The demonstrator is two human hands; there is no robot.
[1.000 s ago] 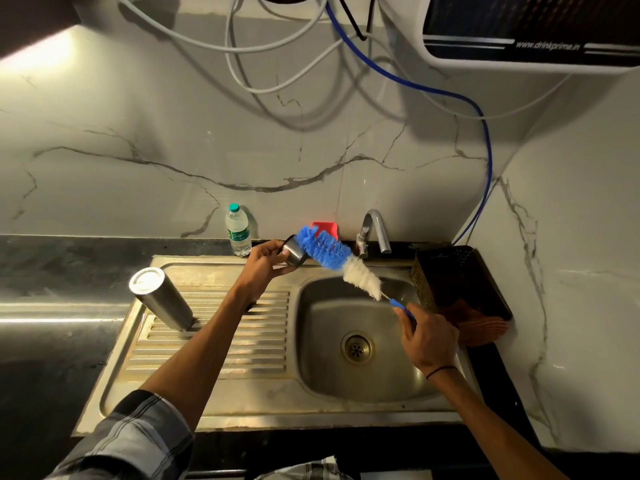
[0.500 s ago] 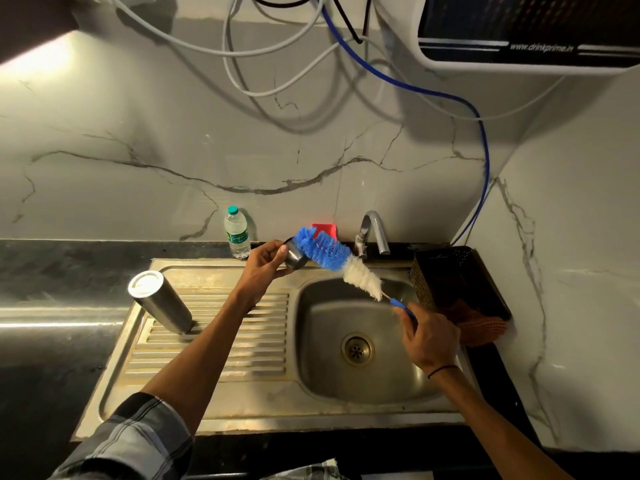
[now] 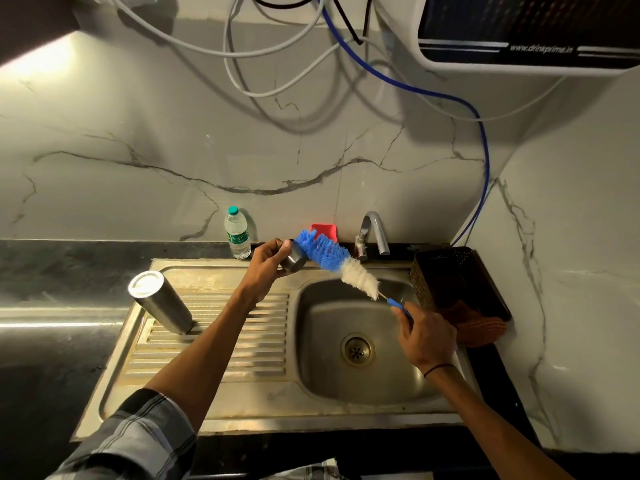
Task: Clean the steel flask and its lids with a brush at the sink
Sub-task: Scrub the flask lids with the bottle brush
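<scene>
Barely any shift since a second ago: left hand [image 3: 268,266] keeps the small steel lid [image 3: 293,260] pinched over the sink's [image 3: 214,415] back rim, right hand [image 3: 425,336] clenched on the brush [image 3: 337,263] handle, blue bristle tip still at the lid's mouth. Reads as lid scrubbing mid-stroke, not finished. Steel flask [image 3: 160,302] stands inverted on the drainboard's left side, untouched. Basin holds nothing, tap [image 3: 373,233] shows no water. Dark basket [image 3: 457,282] at the right edge holds something orange.
</scene>
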